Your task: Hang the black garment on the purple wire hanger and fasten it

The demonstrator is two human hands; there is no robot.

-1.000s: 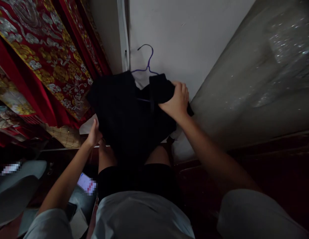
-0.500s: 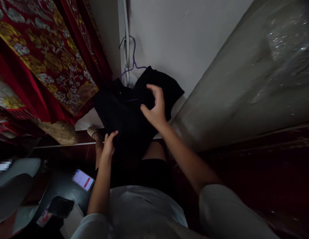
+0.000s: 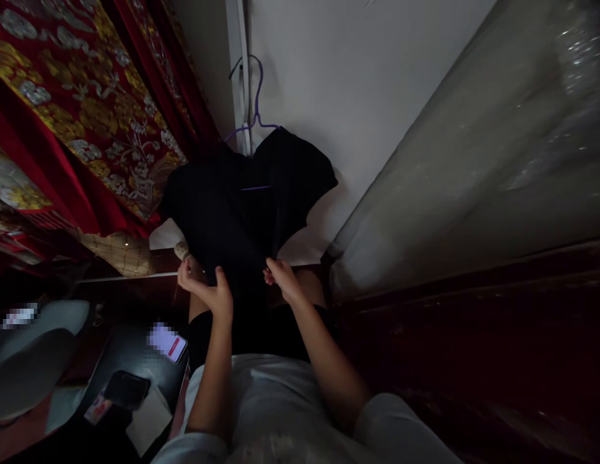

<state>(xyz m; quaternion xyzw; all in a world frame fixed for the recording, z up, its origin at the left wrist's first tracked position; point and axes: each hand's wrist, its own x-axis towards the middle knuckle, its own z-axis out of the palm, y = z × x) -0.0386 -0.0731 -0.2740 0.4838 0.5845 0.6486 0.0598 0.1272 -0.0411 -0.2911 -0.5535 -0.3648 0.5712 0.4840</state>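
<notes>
A black shirt (image 3: 207,206) hangs in front of the wall on a purple wire hanger (image 3: 257,109), its front parted near the middle. At the lower front edge of the cloth, my right hand (image 3: 280,278) is closed in a pinch, and the fabric is drawn taut down to it. My left hand (image 3: 210,293) is beside the shirt's lower left part, thumb and fingers spread apart. Dark cloth lies right behind that thumb, and I cannot tell whether they touch.
Red embroidered fabric (image 3: 101,109) hangs at the left. A plastic-covered grey panel (image 3: 449,161) leans on the right. At lower left, a dark surface carries a lit phone (image 3: 175,348), a black item (image 3: 127,389) and a pale sheet (image 3: 149,422). A beige clog (image 3: 181,249) shows below the shirt.
My right hand has come down from the shirt's upper right and closed on its front edge. My left hand has spread its fingers and dropped slightly. The shirt now hangs straighter.
</notes>
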